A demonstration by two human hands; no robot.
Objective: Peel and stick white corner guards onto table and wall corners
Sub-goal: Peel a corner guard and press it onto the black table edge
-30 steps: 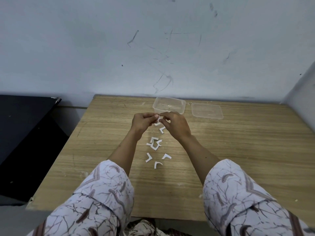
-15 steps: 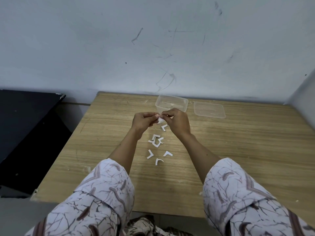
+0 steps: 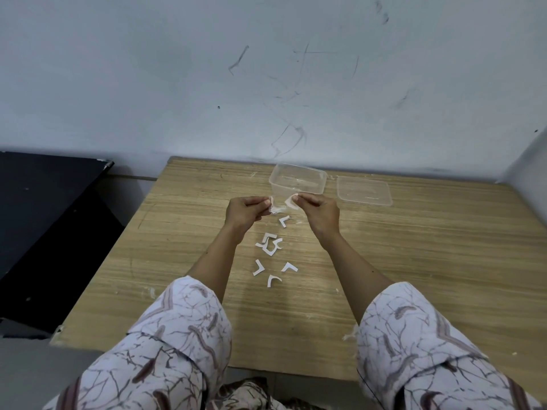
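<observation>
Above the middle of the wooden table (image 3: 429,261), my left hand (image 3: 244,211) pinches a small white corner guard (image 3: 276,209) at its fingertips. My right hand (image 3: 318,213) pinches a white strip (image 3: 291,201) that bends away from that guard; the strip still joins it. Several white L-shaped pieces (image 3: 270,245) lie scattered on the table below my hands, one (image 3: 284,221) just under them.
A clear plastic tub (image 3: 297,179) stands behind my hands near the wall, its flat lid (image 3: 364,191) lying to the right. A dark surface (image 3: 44,208) sits left of the table. The scuffed wall (image 3: 266,84) rises behind; a wall corner (image 3: 521,161) is at right.
My hands have drawn apart a little, and the white strip now stretches between them. The view has shifted slightly; the pieces on the table lie as before.
</observation>
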